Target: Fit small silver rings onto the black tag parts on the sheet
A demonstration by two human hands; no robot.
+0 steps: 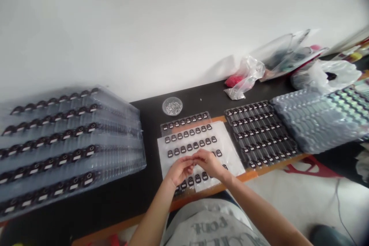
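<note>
Both my hands meet above a clear plastic tray point(184, 120) that holds rows of small black tag-like pieces, each with a white label. White paper point(230, 142) shows around and beneath these rows. The fingers of my left hand point(180, 170) are pinched close to those of my right hand point(208, 162), whose thumb and forefinger are also pressed together. Whatever lies between the fingertips is too small to make out. My hands and wrists hide some of the black pieces point(197, 178) in the lower rows.
Tall stacks of filled clear trays point(115, 134) stand at the left. A round dish point(172, 106) of small silvery bits sits behind the paper. To the right are another filled tray point(261, 132), more clear trays point(311, 119), plastic bags point(249, 73) and a red stool point(313, 167).
</note>
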